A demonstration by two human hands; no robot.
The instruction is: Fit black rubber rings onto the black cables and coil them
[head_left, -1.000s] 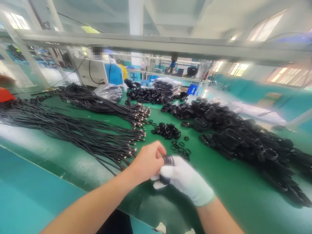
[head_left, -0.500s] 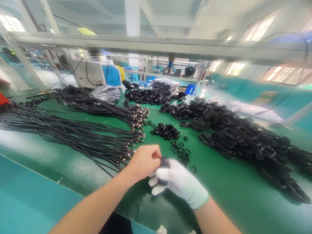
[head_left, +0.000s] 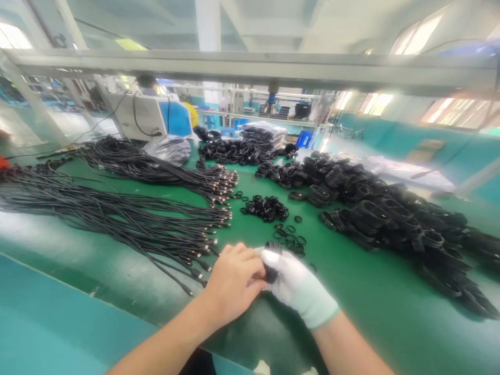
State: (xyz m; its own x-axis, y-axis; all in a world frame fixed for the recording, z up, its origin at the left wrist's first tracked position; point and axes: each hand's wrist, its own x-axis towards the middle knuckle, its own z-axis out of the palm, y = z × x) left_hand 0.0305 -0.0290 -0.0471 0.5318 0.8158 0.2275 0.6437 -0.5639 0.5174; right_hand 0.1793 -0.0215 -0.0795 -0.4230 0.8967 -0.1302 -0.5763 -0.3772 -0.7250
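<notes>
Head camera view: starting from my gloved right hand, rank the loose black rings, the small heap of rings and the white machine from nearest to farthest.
From the right hand:
1. Loose black rings, just beyond the fingers.
2. Small heap of rings, farther up the green table's middle.
3. White machine, far back left.

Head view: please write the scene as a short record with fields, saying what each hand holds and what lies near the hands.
Left hand: bare, closed on the coiled black cable
Right hand: white glove, grips the same coil
Surface: green table
Left of hands: straight black cables with plugs
Ahead of hands: small black rings, some loose
Right side: long heap of coiled cables
Far end: white machine
</notes>
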